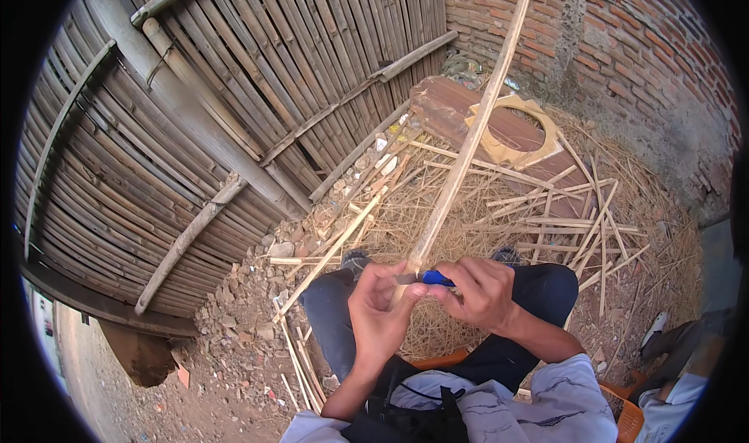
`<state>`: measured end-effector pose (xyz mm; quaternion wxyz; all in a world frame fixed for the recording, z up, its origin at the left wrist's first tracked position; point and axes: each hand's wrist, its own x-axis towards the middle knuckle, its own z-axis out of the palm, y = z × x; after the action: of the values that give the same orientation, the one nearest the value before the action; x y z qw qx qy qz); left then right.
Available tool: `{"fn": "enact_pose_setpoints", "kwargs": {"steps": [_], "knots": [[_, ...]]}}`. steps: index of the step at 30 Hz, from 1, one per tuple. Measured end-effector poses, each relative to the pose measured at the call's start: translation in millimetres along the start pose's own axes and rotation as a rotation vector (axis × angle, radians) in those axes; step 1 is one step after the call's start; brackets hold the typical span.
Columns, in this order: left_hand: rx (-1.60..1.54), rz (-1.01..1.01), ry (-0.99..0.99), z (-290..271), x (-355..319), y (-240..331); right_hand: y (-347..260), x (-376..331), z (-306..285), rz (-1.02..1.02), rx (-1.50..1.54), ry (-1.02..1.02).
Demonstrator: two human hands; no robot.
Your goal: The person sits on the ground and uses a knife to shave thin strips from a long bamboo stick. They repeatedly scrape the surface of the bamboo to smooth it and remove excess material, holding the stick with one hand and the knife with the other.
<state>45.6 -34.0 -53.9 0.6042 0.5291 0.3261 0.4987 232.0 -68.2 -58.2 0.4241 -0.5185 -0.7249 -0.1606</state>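
Your left hand (pixel 378 306) curls its fingers around the near end of the bamboo strip (pixel 468 144), where your right hand's (pixel 477 288) fingers grip a blue-handled knife (pixel 438 278). Shavings (pixel 484 228) litter the ground (pixel 203 400) beneath the strip; a bamboo-slat wall (pixel 257 69) rises left of it, a brick wall (pixel 519 33) beyond.

bamboo-slat wall (pixel 320 37) left | brick wall (pixel 647 69) right | stony ground (pixel 218 396) | daylight

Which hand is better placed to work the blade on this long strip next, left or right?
Right, most likely. The right hand holds the blue-handled knife, its blade at the lower part of the long strip. The left hand is occupied holding that strip.
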Motion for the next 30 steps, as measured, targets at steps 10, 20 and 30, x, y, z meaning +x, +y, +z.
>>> {"fn": "enact_pose_setpoints", "kwargs": {"steps": [10, 20, 30], "knots": [[-0.061, -0.099, -0.061, -9, 4, 3, -4, 4, -4, 0.006, -0.015, -0.005], [0.356, 0.192, 0.047, -3, 2, -5, 1, 1, 0, 0.009, -0.015, -0.008], [0.072, -0.005, -0.027, -9, 14, 7, -2, 1, 0, 0.045, 0.034, -0.026]]}}
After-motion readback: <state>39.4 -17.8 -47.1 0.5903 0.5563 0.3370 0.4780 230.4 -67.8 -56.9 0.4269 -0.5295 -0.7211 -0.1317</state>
